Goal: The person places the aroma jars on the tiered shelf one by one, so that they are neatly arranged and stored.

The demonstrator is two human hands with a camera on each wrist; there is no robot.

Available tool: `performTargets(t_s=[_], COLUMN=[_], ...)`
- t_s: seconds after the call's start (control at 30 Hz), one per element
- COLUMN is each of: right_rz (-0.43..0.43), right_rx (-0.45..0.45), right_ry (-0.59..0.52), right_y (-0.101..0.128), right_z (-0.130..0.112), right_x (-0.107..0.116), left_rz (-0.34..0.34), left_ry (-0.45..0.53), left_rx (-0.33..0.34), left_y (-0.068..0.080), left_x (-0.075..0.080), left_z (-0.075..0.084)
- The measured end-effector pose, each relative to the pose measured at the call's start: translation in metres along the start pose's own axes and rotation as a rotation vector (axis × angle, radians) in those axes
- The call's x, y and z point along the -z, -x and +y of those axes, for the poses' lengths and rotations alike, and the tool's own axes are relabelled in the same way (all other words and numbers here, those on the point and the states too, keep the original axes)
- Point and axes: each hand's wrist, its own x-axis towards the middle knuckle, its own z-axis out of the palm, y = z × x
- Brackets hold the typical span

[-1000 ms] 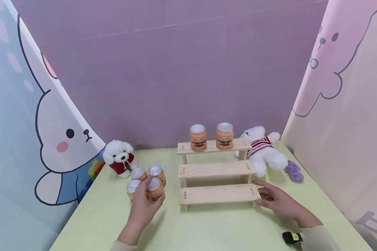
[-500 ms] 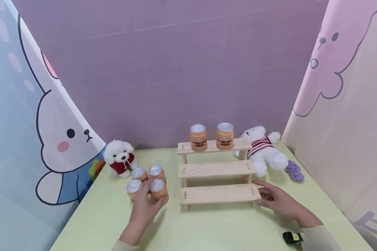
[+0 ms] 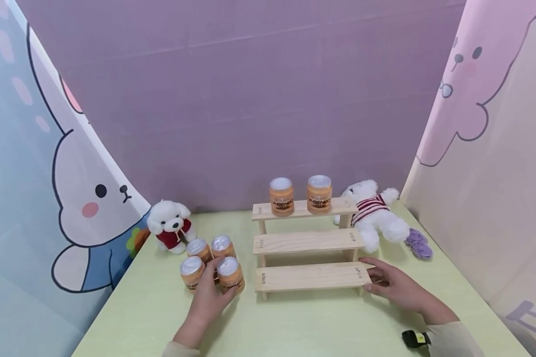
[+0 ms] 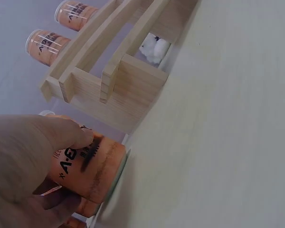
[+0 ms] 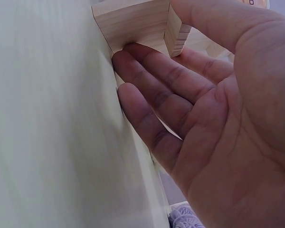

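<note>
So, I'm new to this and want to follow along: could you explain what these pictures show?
There is no robot here, just a person's two bare hands. The wide picture comes from a camera worn on the head, looking forward and down; the two closer ones come from cameras on each wrist.

On the table is a three-step wooden stand with two cans on its top step. The left hand holds an orange can, beside three similar cans. The right hand holds the right end of the stand's lowest step. Farther back are a plush dog, a plush bear and purple yarn.
</note>
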Motion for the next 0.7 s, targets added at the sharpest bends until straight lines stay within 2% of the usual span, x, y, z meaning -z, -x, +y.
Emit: performTargets(t_s=[0.23,0.7], right_rz=[-0.010,-0.008], right_rx=[-0.022,-0.017], right_ry=[0.013,0.014], right_y=[0.0010,0.0016], right_z=[0.0008,-0.0044], right_x=[-0.0003,0.0004], left_rz=[-0.023,-0.006], left_ry=[0.062,0.039], left_rx=[0.059,0.057], left_y=[0.0001,0.0008], left_x=[-0.0021,-0.0031], left_z=[-0.0061,-0.0059])
